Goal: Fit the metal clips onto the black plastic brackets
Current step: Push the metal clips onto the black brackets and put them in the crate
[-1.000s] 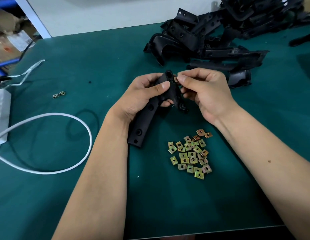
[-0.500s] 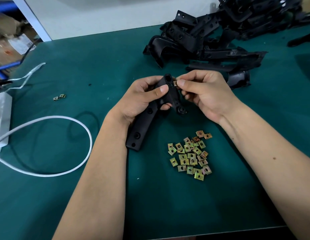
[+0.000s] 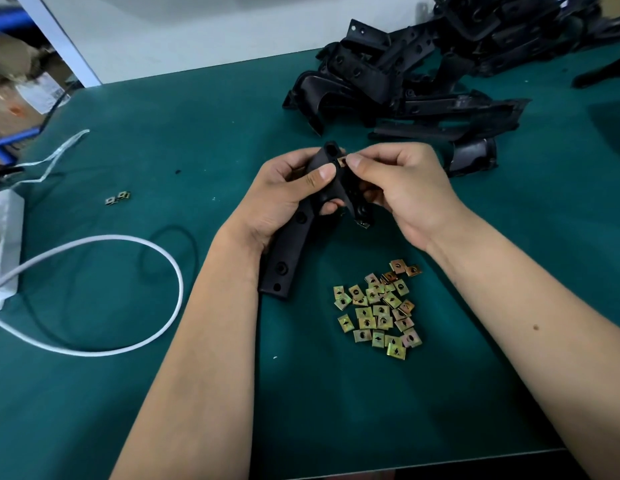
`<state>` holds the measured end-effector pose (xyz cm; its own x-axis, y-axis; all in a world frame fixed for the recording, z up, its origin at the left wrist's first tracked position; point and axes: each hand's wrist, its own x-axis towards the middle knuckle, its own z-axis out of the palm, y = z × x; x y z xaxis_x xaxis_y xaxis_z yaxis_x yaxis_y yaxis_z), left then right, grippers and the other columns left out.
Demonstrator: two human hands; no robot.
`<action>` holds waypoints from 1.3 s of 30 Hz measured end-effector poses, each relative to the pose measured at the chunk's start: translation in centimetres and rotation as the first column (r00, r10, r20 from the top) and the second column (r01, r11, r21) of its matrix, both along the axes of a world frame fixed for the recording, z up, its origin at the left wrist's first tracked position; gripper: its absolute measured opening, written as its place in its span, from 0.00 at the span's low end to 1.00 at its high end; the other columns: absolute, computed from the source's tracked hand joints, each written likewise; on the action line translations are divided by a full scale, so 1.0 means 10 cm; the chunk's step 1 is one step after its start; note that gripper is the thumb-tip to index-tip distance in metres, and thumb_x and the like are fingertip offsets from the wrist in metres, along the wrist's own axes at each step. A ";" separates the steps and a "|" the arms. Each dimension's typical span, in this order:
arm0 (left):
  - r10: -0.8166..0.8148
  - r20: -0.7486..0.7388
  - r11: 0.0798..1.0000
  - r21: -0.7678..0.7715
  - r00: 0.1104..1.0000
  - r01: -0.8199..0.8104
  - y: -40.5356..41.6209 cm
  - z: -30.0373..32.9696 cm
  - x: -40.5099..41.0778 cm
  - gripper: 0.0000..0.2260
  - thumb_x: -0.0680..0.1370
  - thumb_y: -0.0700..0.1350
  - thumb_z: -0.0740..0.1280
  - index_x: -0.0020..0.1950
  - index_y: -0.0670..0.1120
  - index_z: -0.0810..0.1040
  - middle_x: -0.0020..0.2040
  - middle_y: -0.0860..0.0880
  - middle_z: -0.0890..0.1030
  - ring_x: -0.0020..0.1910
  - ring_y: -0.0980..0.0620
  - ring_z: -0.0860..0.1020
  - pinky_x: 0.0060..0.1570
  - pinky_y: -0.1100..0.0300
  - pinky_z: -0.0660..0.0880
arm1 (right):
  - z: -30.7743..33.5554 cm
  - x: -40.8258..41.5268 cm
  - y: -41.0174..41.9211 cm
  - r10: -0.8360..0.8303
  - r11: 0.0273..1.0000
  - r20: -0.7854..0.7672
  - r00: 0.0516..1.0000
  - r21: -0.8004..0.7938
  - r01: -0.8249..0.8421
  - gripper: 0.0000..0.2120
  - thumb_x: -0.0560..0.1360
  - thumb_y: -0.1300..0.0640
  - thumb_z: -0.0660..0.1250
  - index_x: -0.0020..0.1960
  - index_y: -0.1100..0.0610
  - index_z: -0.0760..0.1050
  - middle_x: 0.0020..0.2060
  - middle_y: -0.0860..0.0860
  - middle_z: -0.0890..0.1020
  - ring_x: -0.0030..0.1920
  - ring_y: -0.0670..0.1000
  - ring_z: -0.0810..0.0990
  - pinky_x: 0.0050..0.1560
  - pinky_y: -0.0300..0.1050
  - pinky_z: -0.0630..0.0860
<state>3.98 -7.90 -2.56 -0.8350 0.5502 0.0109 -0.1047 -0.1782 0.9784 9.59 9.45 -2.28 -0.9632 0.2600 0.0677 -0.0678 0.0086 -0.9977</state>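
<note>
My left hand (image 3: 284, 195) grips a long black plastic bracket (image 3: 288, 258) near its upper end, thumb laid across it. The bracket's lower end rests on the green mat. My right hand (image 3: 402, 188) pinches a small brass-coloured metal clip (image 3: 342, 162) between thumb and forefinger, right against the bracket's top edge. A pile of several loose metal clips (image 3: 379, 308) lies on the mat below my right hand.
A heap of black plastic brackets (image 3: 423, 81) fills the back right. Two stray clips (image 3: 117, 198) lie at the left. A white cable (image 3: 128, 296) loops over the mat from a white power strip (image 3: 4, 244) at the left edge. Cardboard boxes (image 3: 17, 88) stand beyond the table.
Both hands and the bracket stay almost in place. The clip in my right hand remains at the bracket's top edge.
</note>
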 end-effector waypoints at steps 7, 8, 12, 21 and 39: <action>-0.003 -0.003 1.000 -0.030 1.000 0.003 -0.02 0.02 0.01 0.11 0.83 0.36 0.66 0.64 0.35 0.77 0.43 0.44 0.84 0.36 0.52 0.83 0.37 0.64 0.80 | 0.06 0.05 0.01 0.054 0.899 -0.212 0.976 0.435 0.044 0.09 0.80 0.60 0.68 0.44 0.58 0.85 0.34 0.46 0.83 0.38 0.42 0.78 0.43 0.42 0.74; -0.008 -0.003 0.999 -0.040 1.000 0.008 -0.02 0.02 0.01 0.10 0.83 0.36 0.66 0.64 0.36 0.78 0.43 0.44 0.84 0.36 0.51 0.83 0.37 0.64 0.80 | 0.06 0.05 0.02 0.070 0.886 -0.224 0.972 0.462 0.043 0.10 0.80 0.61 0.67 0.43 0.60 0.84 0.34 0.46 0.82 0.38 0.42 0.77 0.43 0.41 0.72; -0.033 -0.026 0.994 -0.100 0.999 0.031 -0.02 0.04 0.01 0.08 0.83 0.37 0.66 0.61 0.40 0.79 0.42 0.45 0.85 0.36 0.51 0.84 0.35 0.65 0.80 | 0.07 0.06 0.05 0.127 0.847 -0.232 0.964 0.532 0.016 0.11 0.80 0.63 0.66 0.40 0.63 0.80 0.34 0.44 0.76 0.37 0.41 0.73 0.43 0.38 0.67; 0.080 0.116 0.992 0.091 0.990 -0.091 0.00 0.03 -0.01 0.10 0.83 0.38 0.65 0.63 0.36 0.75 0.42 0.41 0.83 0.36 0.49 0.81 0.32 0.66 0.76 | 0.10 0.02 0.22 0.132 0.854 -0.121 0.984 0.518 -0.051 0.12 0.84 0.51 0.63 0.57 0.52 0.85 0.47 0.48 0.86 0.49 0.56 0.83 0.48 0.52 0.81; 0.197 0.257 0.946 0.205 0.946 -0.253 -0.09 -0.03 -0.08 0.06 0.77 0.31 0.70 0.51 0.40 0.78 0.41 0.43 0.81 0.39 0.52 0.78 0.37 0.66 0.75 | 0.05 0.00 0.32 0.196 0.582 0.078 0.977 0.793 -0.180 0.04 0.82 0.56 0.69 0.49 0.53 0.81 0.43 0.45 0.84 0.44 0.44 0.80 0.48 0.41 0.74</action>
<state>3.22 -8.84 -2.83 -0.9312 0.3530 -0.0911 -0.2521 -0.4428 0.8605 9.55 12.66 -1.79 -0.9808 -0.0913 0.1722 -0.1781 0.7789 -0.6013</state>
